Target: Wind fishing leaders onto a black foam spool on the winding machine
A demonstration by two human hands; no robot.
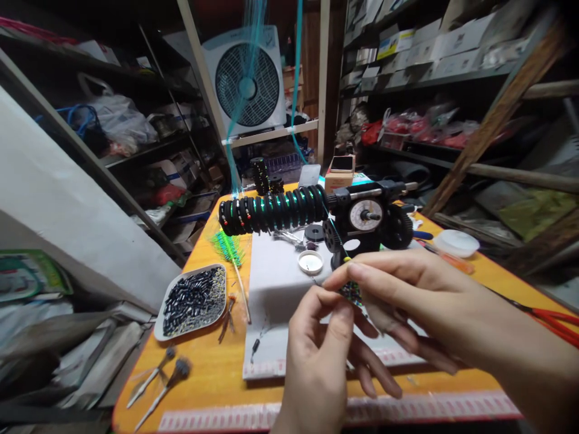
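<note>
At left we see a square white plastic tray (158, 331) of shiny black cylinders (187, 301). Near centre, our left hand (323, 349) pinches a thin dark strand (314, 279), probably light, limp and slippery, best gripped near its end; just right, our right hand (400, 295) pinches it too.

Hands (319, 343) (402, 295) close together, fingers bent, wrists low.

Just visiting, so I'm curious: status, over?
Left grip, right grip close together, hold unclear. Thin teal line slants toward right grip. Small white dish beyond.
</note>
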